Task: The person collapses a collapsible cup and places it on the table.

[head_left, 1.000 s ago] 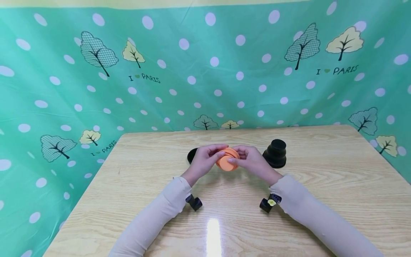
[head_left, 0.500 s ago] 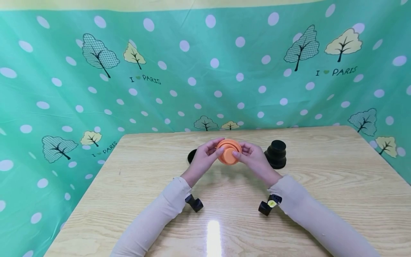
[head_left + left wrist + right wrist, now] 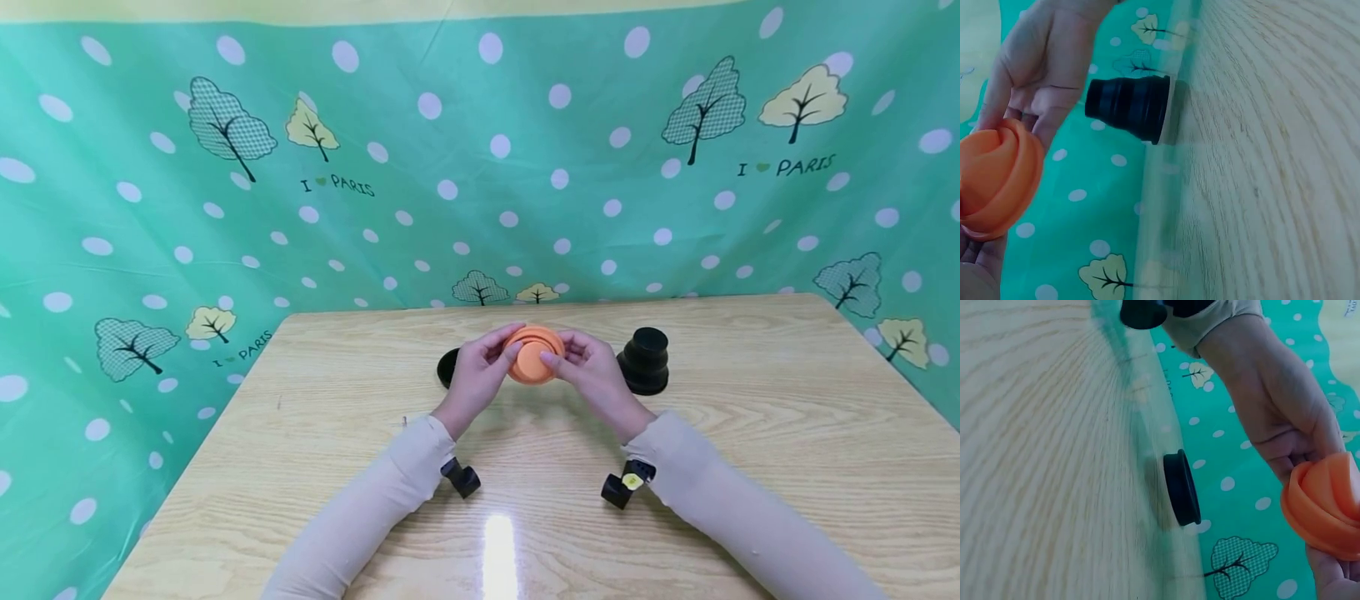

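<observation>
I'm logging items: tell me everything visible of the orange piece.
The orange piece is round and rubbery-looking, with a wide rim, stepped rings and a flat central disc, seen in the head view. The wrist views show its rings folded and skewed. It is held tilted above the table, gripped on opposite sides by the left hand and right hand.

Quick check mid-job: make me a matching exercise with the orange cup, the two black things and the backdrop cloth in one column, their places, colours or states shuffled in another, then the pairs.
Column one
1. orange cup
2. stepped black cup
3. low black dish
4. backdrop cloth

Column two
A. on the table, partly hidden by the left hand in the head view
B. green, with pale dots and trees
C. wide end down, beyond the right hand
D. held up between both hands

Pairs: 1-D, 2-C, 3-A, 4-B
</observation>
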Available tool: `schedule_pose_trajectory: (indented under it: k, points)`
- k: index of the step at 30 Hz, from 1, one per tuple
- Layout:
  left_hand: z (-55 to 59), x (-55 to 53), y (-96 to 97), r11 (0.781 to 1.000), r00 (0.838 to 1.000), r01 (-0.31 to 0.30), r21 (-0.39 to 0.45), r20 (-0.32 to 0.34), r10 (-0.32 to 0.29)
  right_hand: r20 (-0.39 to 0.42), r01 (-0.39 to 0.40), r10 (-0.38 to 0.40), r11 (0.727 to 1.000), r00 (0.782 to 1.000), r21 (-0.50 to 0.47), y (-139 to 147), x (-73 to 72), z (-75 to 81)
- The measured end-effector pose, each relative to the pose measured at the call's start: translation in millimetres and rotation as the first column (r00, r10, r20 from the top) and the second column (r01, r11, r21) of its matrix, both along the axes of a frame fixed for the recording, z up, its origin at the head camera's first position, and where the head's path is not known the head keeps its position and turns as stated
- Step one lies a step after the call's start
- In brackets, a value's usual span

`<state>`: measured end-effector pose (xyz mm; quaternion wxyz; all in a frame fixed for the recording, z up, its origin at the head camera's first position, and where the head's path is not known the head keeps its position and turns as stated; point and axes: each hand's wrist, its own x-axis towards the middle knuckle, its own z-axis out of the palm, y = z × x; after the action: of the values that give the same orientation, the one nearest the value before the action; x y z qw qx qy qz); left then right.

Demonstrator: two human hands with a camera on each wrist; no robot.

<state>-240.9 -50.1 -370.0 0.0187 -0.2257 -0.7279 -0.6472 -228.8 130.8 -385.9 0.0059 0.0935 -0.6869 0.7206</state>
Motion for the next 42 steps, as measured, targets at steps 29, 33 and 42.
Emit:
schedule_pose_trajectory:
  k: [29,33,42]
  points:
    - [-13.2,-15.7,-10.3,0.964,0.987,0.160,-0.215,0.009,-0.161,-0.170,-0.002,0.068,0.932,0.983,0.363,1,2.4,-0.5]
    - [-9.6,-16.2,-12.0,0.980,0.986,0.156,-0.127,0.074,-0.147,-0.168,0.065,-0.014,0.953,0.986,0.298,1,0.5,-1.2]
    - [-7.7,-11.2,-6.8,0.990,0.984,0.128,-0.053,0.133,-0.120,-0.082,0.124,-0.117,0.989,0.990,0.083,1,2.7,-2.7]
